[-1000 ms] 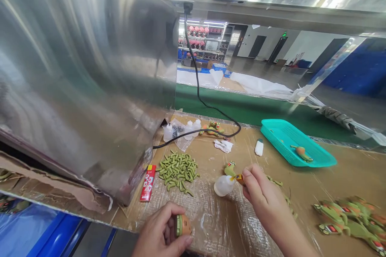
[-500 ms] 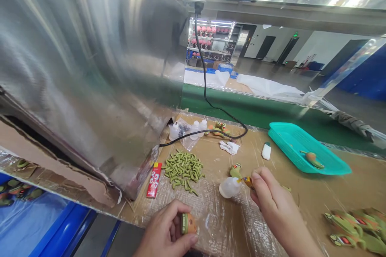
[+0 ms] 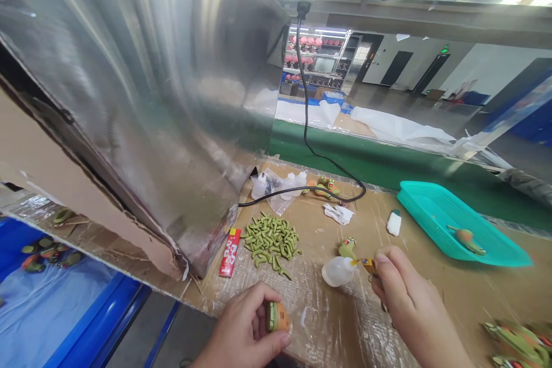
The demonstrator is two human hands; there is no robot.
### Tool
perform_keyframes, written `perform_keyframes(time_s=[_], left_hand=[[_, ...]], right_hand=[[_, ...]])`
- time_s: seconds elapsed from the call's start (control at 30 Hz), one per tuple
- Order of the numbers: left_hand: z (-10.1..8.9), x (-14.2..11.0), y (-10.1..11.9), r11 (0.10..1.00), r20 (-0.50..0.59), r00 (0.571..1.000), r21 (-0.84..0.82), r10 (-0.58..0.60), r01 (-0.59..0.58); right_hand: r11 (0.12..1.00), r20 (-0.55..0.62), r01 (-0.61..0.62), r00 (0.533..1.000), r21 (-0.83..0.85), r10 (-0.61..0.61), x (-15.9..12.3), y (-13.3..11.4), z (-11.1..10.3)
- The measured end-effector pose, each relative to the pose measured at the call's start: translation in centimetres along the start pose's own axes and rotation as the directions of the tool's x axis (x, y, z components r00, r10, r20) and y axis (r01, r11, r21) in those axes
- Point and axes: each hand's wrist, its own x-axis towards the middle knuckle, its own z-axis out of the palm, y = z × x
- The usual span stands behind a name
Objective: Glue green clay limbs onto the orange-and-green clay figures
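Note:
My left hand [image 3: 248, 325] is closed around a small green and orange figure piece [image 3: 278, 317], low over the plastic-covered cardboard. My right hand [image 3: 409, 290] pinches a small yellow-orange piece [image 3: 368, 265], partly covered by the fingers; its exact kind is unclear. That piece meets, or nearly meets, the yellow tip of a translucent white squeeze bottle [image 3: 337, 272], which leans toward the right hand. Just behind the bottle lies a green figure [image 3: 346, 248] with a red and white detail. Small curved green pieces [image 3: 271, 238] form a pile beyond my left hand.
A red box [image 3: 230, 253] lies left of the pile. Several small bottles [image 3: 287, 184] and a black cable [image 3: 306, 126] are behind. A turquoise basket [image 3: 435, 241] holds one figure; more figures [image 3: 515, 345] lie lower right. A metal panel [image 3: 172, 98] stands at left.
The camera has turned slightly left, so the scene sits further right. Both hands keep their holds, and the right hand's piece stays by the bottle tip.

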Motion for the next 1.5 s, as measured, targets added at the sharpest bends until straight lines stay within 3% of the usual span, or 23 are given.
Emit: perform_keyframes(time_s=[1.5], left_hand=[[-0.32, -0.31, 0.5, 0.998, -0.01, 1.0, 0.065, 0.01, -0.01]], right_hand=[[0.983, -0.048, -0.02, 0.999, -0.182, 0.011, -0.07, -0.56, -0.33]])
